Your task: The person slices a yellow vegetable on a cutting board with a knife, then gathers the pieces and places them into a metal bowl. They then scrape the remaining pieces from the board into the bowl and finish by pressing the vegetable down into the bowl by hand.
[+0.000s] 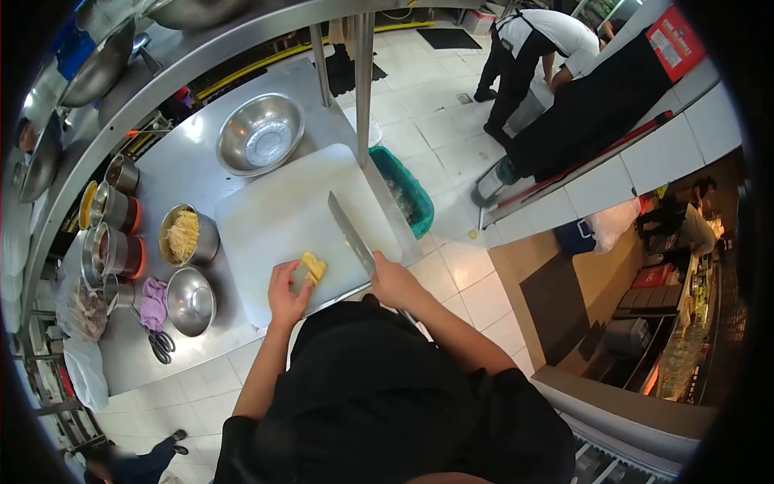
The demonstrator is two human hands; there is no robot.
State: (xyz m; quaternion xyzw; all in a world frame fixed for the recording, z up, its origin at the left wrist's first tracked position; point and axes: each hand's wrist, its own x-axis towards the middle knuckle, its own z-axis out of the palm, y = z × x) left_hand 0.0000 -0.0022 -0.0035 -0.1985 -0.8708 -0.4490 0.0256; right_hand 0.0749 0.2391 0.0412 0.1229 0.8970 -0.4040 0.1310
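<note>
A knife [351,232] with a broad blade is in my right hand [393,281], its tip pointing away from me over the white cutting board [266,214]. My fingers wrap its handle at the board's near right side. Small pale-yellow pieces that look like peeled ginger [313,268] lie on the board's near part. Beside them is my left hand [287,297], fingers and thumb apart, with the thumb tip right at the pieces.
A large steel bowl [260,135] stands behind the board. On its left are a pot of yellow strips [184,236], a small bowl [191,302], a purple cloth [153,304] and scissors [161,345]. A green bin [409,194] stands beyond the table's right edge; a person [532,56] bends farther off.
</note>
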